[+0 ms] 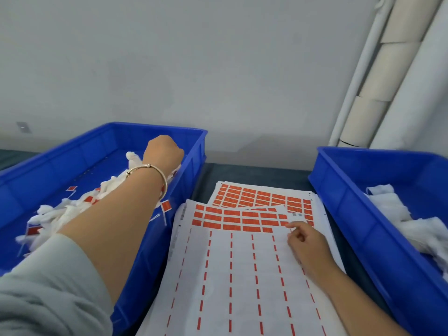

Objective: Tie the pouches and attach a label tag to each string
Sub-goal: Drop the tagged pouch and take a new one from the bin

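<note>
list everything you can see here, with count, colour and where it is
left bin: one, blue, left side of the table
tagged pouches: a pile, white with orange tags, inside the left bin
label sheets: a stack of at least two, white with orange labels, centre between the bins
right bin: one, blue, right side
loose pouches: a heap, white, inside the right bin
rolls: several, cream and white, leaning on the wall, upper right
bangle: one, gold, left wrist
left hand: over the left bin, fingers hidden
right hand: fingertips on the top sheet's labels
</note>
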A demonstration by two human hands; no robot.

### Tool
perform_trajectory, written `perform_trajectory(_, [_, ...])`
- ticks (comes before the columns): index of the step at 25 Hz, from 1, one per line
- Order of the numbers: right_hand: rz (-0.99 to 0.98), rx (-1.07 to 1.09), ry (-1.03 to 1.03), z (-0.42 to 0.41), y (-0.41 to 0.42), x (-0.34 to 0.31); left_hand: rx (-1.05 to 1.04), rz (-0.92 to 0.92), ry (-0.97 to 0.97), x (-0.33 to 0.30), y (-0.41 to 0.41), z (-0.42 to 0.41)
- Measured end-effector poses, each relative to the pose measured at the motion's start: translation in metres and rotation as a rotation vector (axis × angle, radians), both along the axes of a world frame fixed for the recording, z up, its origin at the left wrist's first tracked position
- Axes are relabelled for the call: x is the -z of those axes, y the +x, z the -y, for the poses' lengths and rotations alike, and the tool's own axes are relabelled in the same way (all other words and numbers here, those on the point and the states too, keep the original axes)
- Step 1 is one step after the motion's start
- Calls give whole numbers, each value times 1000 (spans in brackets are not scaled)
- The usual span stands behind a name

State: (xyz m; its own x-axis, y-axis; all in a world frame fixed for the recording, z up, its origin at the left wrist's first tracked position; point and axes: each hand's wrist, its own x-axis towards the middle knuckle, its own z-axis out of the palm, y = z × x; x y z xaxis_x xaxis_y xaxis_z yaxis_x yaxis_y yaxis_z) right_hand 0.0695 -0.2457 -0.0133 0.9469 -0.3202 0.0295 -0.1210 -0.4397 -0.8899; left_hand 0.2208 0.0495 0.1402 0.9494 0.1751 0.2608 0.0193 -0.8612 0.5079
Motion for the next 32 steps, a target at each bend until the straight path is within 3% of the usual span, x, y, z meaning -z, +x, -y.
perform_trajectory(2, [-76,-41,-88,-7,-2,-4,74,46,1,-7,-16,24])
perform_trajectory(6, [-227,-121,-176,-16,2,-35,336,-208,291,21,-53,90])
perform_trajectory(8, [-123,-96,-204,-10,8,-71,478,-284,193,59,-77,111])
perform_trajectory(12, [174,98,89,34,2,-143,667,-330,35,136,-122,136])
perform_trajectory(15, [118,246,-25,92,-9,-150,661,-181,118,164,-132,145])
perform_trajectory(18, [-165,402,-279,153,-23,-118,673,-124,126,171,-127,150])
perform_trajectory(21, [-367,309,-275,173,-25,-85,658,-112,123,175,-121,155])
perform_trajectory(23, [-387,271,-229,174,-17,-72,639,-96,118,179,-121,156])
perform_trajectory(27, [-367,333,-329,185,9,-66,611,-76,102,181,-118,158])
perform_trajectory(32, [-356,387,-586,205,14,-67,595,-80,104,180,-117,162])
